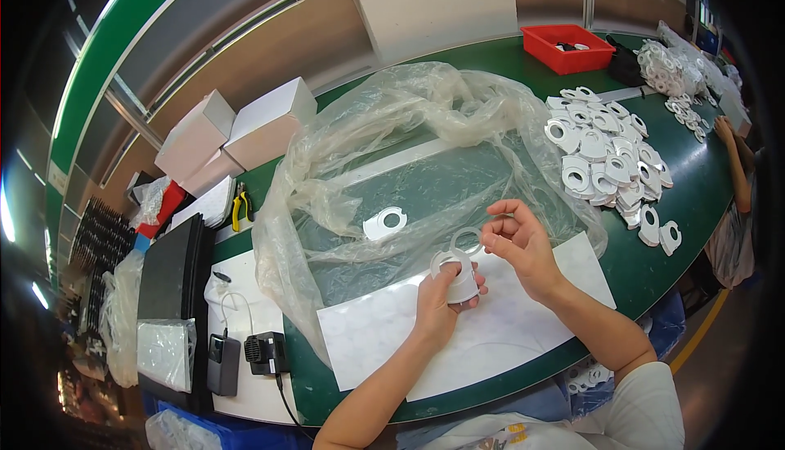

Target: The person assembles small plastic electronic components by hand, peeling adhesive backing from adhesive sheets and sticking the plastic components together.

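My left hand (439, 307) is wrapped around a white plastic part (464, 290) with a round hole, held above a white sheet (368, 327). Between the fingertips of my right hand (525, 252), a thin, pale ring (455, 243) is pinched. It sits just above the white part, and I cannot tell whether the two touch. Beyond my hands, a single white part (373, 228) with a round hole lies within a heap of clear plastic film (286, 278). To the right, many similar parts (593, 143) lie in a loose pile on the green table.
A red bin (556, 56) stands at the back right. White boxes (270, 119), yellow-handled pliers (237, 209), a black folder-like item (168, 266) and small black devices (267, 354) are on the left. Another person's arm (737, 164) reaches in at the far right.
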`<state>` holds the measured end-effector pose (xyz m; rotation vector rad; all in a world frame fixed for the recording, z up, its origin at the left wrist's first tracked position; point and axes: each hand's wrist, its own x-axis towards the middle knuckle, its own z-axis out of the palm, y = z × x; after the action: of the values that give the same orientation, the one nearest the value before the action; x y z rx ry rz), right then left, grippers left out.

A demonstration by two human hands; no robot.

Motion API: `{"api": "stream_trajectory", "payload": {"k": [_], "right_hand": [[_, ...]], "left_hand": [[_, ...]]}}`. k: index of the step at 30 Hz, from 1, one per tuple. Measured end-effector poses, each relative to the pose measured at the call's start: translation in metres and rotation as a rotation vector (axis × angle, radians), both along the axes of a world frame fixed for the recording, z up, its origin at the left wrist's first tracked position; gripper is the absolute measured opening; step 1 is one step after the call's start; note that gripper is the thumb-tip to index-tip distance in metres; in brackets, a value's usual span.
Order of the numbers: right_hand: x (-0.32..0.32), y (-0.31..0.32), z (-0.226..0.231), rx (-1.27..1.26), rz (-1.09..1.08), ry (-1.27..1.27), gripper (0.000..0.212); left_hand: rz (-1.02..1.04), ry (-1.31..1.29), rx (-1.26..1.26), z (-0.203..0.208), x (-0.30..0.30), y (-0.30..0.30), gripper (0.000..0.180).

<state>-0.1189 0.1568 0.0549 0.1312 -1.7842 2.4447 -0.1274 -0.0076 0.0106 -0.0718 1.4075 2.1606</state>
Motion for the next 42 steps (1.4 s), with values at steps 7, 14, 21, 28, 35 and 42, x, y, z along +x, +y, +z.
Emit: {"api": "stream_trajectory", "payload": {"k": [7,14,21,28,35,42], "right_hand": [[0.005,-0.008,-0.009,0.096,0.059,-0.041,0.04],[0.002,-0.01,-0.023,0.167,0.106,-0.043,0.034],[-0.001,-0.01,-0.028,0.204,0.108,-0.031,0.03],[-0.003,-0.008,-0.03,0.196,0.105,-0.021,0.029],[-0.003,-0.007,-0.028,0.222,0.096,-0.02,0.026],[-0.002,-0.005,-0.028,0.25,0.085,-0.028,0.025]], "left_hand": [[0.011,-0.052,0.29,0.0,0.002,-0.002,0.059],[0.011,-0.058,0.237,0.0,0.0,-0.002,0.061],[0.006,-0.053,0.236,-0.002,-0.001,-0.002,0.062],[0.02,-0.067,0.23,-0.003,-0.003,0.001,0.064],[0.019,-0.068,0.244,-0.006,-0.004,0.003,0.064],[0.04,-0.07,0.263,0.0,-0.001,0.006,0.061]]}}
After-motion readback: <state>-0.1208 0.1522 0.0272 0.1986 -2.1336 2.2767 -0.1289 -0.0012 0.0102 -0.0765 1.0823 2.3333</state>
